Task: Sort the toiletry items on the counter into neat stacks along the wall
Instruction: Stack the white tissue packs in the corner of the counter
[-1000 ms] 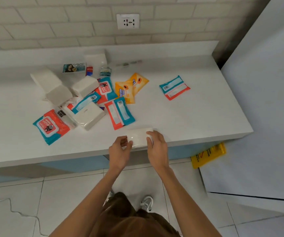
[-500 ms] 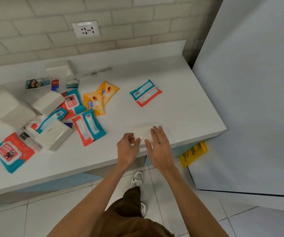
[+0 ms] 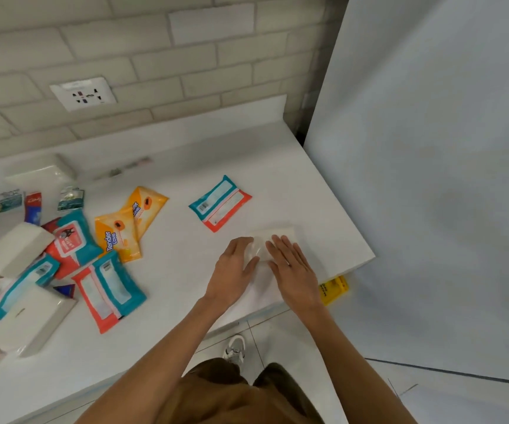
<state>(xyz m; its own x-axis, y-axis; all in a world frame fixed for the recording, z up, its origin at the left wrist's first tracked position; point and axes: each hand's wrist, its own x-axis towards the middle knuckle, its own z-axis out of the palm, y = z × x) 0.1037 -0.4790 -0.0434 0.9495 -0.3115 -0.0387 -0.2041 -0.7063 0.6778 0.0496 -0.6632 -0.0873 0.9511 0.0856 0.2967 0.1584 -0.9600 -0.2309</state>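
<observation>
Nearest to us are our own brown trousers [image 3: 216, 390] and one pale shoe [image 3: 235, 350] on the tiled floor; both bare forearms reach up from there to the near right corner of the white counter [image 3: 173, 270]. There our left hand [image 3: 234, 270] and right hand [image 3: 290, 264] lie side by side on a white tissue pack [image 3: 279, 235], which sits flat near the counter's front edge, well out from the wall; the right hand is spread flat over it with straight fingers, and the left rests on its left end with the thumb angled in towards the right hand; neither hand is clasped round the pack (we press it, we do not lift it). Below the counter's corner a yellow item [image 3: 333, 289] shows.

Just beyond the hands a teal-and-orange wipes pack [image 3: 220, 203] lies alone; left of it two orange Tender Love packs [image 3: 118, 237] overlap. Farther left is a loose heap; a long teal-and-red wipes pack [image 3: 109, 290], another with a round label [image 3: 72, 243], and white tissue blocks [image 3: 14, 252] lie across one another. Against the wall stand a further white pack [image 3: 41, 175] and some small sachets [image 3: 71, 197]; above them a wall socket [image 3: 83, 93] is set in the pale brick. A plain white panel [image 3: 430, 179] fills the right side.
</observation>
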